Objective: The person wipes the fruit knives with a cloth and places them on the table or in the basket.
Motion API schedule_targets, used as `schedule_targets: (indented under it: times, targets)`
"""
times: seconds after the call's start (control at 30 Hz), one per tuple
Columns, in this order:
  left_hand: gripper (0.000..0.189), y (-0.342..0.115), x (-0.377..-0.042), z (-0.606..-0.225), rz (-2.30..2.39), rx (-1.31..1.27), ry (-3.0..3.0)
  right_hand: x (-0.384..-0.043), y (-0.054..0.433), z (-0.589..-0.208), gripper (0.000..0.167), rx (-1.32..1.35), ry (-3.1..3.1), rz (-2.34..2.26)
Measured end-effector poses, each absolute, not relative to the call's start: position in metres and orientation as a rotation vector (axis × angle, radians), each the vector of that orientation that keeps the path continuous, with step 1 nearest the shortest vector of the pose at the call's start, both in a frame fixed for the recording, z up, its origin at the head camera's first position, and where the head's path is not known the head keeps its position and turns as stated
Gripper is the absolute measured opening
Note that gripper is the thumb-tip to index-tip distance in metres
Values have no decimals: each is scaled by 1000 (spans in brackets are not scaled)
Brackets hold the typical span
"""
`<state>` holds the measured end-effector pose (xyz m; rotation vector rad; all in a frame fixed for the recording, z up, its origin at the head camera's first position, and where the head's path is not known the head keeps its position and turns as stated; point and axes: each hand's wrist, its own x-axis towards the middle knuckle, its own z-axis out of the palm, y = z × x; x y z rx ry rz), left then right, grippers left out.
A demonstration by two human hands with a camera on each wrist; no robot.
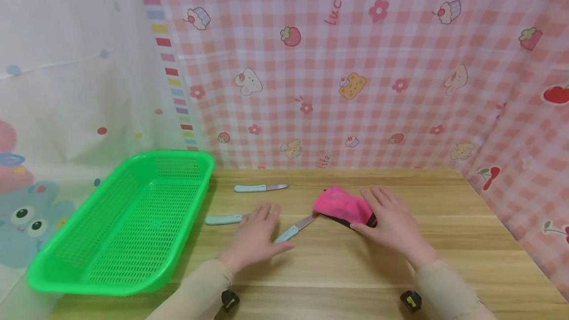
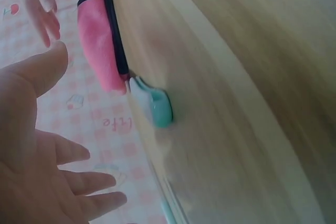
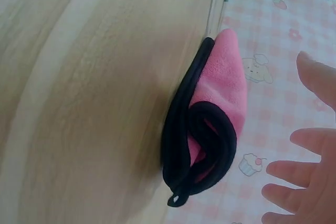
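A pink cloth with black edging lies folded on the wooden table; in the right wrist view the cloth shows a rolled end and a small black loop. My right hand hovers just right of it, fingers spread, a gap showing in that wrist view. My left hand is held open over the knives, gripping nothing. Under its thumb side a pale blue-handled knife points its blade toward the cloth. A second knife has its blade hidden by my left fingers. Farther back lies a third knife.
A green plastic basket with perforated sides stands on the left of the table. A pink checked curtain hangs behind the table and along its right side; a white patterned sheet hangs at left.
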<state>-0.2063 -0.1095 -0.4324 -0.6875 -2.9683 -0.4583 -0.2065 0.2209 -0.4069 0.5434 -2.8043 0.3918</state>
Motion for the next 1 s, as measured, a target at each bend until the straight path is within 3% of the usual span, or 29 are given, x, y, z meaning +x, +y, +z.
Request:
schedule_targets:
  times: [0.3, 0.63, 1.0]
  targets:
    - [97, -92, -217, -439, -418, -781, -2993, -217, 216, -411, 86, 517, -2851, 437]
    - [53, -81, -225, -442, -367, -787, -3045, -230, 210, -413, 83, 522, -2879, 422]
    - [44, -67, -228, -447, -263, -683, -3082, -244, 204, -405, 82, 529, -2914, 428]
